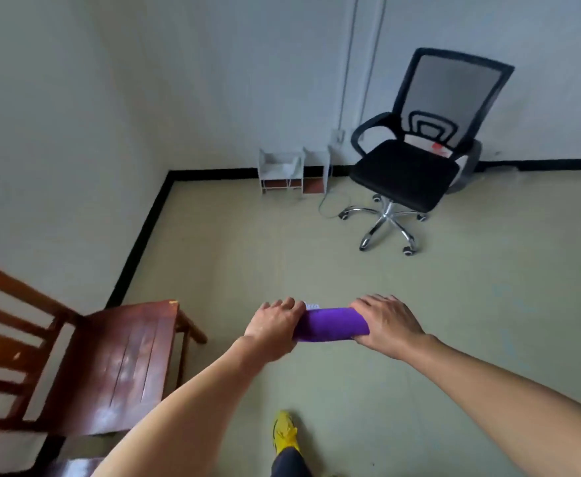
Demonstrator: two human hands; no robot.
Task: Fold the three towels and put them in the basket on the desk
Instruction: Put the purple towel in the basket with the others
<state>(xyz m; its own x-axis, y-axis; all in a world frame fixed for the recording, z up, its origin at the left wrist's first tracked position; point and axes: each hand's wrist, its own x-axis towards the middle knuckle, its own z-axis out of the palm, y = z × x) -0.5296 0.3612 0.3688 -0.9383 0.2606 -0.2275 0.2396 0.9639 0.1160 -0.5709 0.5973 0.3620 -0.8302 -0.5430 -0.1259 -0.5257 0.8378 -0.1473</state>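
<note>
Above the pale floor, both hands, left and right, clamp a folded purple towel; brown wooden chair left, black mesh office chair ahead.

Open floor ahead; wooden chair left, office chair seemingly well beyond.

I see white walls, a pale green floor, a wooden chair at left, and a black office chair by the far wall.
</note>
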